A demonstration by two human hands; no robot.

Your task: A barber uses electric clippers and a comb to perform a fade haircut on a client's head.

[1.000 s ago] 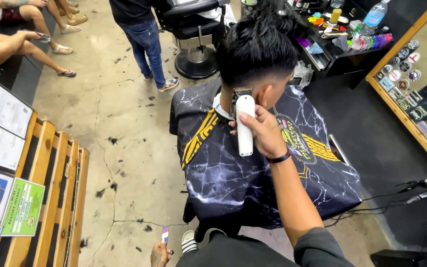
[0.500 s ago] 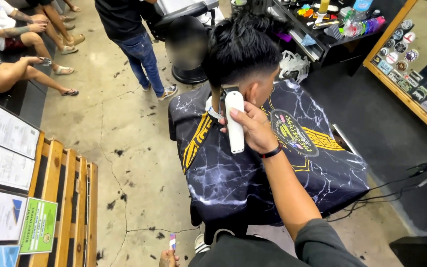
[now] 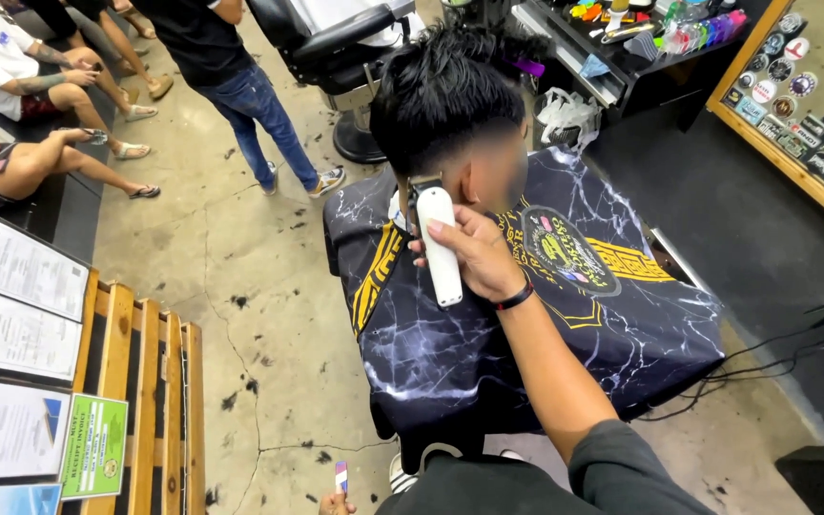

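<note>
Wrapped around the middle of a white hair clipper (image 3: 440,243), my right hand (image 3: 474,256) holds it upright, fingers closed on the body and thumb along its near side, with the blade end touching the hairline behind the ear of a seated person (image 3: 450,91). Judged by its look, the clipper is a stiff, smooth plastic body of moderate weight, likely slick under a loose grasp, so a hold at mid-body, clear of the blade, seems soundest. My left hand (image 3: 338,502), at the bottom edge, pinches a small comb (image 3: 340,476) between the fingers; only part of it shows. A dark marbled cape (image 3: 526,324) with yellow bands covers the sitter. Hair clippings dot the concrete floor (image 3: 240,286). A wooden rack (image 3: 145,401) stands at left, near framed papers.
</note>
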